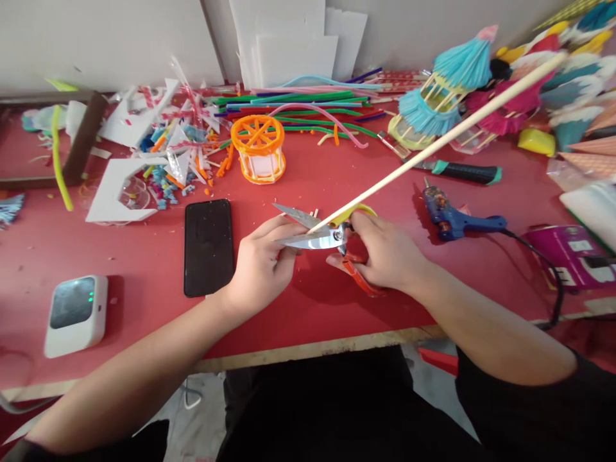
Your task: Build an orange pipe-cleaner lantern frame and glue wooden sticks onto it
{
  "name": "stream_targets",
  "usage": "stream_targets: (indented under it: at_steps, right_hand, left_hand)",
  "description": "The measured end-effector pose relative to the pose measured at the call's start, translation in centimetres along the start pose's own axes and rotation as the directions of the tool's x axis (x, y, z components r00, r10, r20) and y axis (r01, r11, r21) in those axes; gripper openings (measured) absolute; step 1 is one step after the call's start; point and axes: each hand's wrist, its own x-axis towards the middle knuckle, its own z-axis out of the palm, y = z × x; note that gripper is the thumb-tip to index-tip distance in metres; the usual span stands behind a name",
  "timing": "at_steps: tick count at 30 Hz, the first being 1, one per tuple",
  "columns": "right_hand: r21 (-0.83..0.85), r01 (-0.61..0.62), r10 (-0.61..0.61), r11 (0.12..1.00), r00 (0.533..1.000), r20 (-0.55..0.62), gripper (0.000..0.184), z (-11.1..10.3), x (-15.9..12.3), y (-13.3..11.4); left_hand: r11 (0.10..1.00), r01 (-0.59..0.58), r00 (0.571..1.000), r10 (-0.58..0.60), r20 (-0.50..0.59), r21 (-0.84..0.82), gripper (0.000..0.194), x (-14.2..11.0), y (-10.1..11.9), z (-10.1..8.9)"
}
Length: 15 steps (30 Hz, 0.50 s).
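Note:
My right hand [387,250] is closed around the handles of a pair of scissors [317,240], one red and one yellow. Their blades are spread, pointing left, with a long thin wooden stick [433,151] lying between them. From the blades the stick slants up to the far right. My left hand [264,260] is closed at the stick's near end, by the blade tips; the fingers partly hide that end. Beyond the hands stands a small round orange-and-white structure [260,151] with a spoked top. Short stick pieces [314,213] lie just behind the blades.
A black phone [208,247] and a white device [77,314] lie to the left. On the right are a blue glue gun [457,215] with a cord, a utility knife [466,171] and a blue tiered model [443,90]. Colourful pipe cleaners [298,99] and scraps [168,160] line the back.

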Motion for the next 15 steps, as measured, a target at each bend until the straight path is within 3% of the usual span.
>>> stream_targets:
  at_steps: [4, 12, 15]
  right_hand:
    - [-0.03, -0.015, 0.015, 0.999, 1.0, 0.0, 0.045, 0.14, -0.03, 0.11]
    - [-0.079, -0.066, 0.075, 0.995, 0.99, 0.117, 0.036, 0.17, -0.22, 0.28]
    - [-0.013, -0.007, 0.008, 1.0, 0.997, 0.078, 0.039, 0.14, 0.07, 0.43]
  left_hand:
    - [0.999, -0.02, 1.0, 0.019, -0.017, -0.037, 0.032, 0.13, 0.02, 0.13]
    - [0.995, 0.036, 0.999, -0.033, 0.024, -0.095, 0.029, 0.4, -0.12, 0.2]
    - [0.988, 0.091, 0.995, -0.085, 0.055, -0.124, 0.027, 0.43, 0.03, -0.01]
